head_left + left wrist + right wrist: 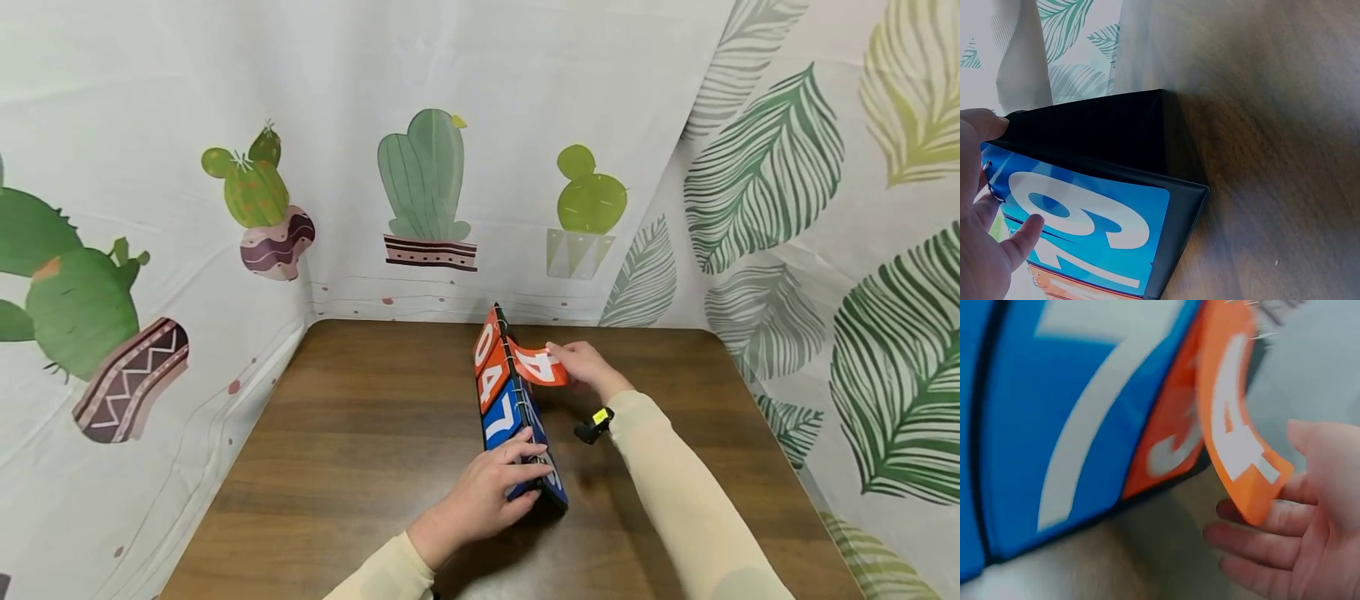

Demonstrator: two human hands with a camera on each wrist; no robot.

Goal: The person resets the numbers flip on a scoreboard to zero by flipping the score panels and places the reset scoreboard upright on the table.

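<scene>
A tent-shaped flip scoreboard (501,414) with orange and blue number cards stands on the wooden table, its ridge bound with rings. My left hand (487,492) grips its near end, with fingers across the ridge. The left wrist view shows that hand (988,206) over the blue cards (1085,219) and the open black end. On the far right side, my right hand (588,367) lifts an orange card (542,367) bearing a white 4. Close up, the card bends across the extended fingers (1260,540), and the thumb stands apart from it.
The brown table (360,433) extends around the scoreboard. Behind it hangs a white cloth (337,150) printed with cacti and leaves. A small black device with a yellow mark (596,423) sits at my right wrist.
</scene>
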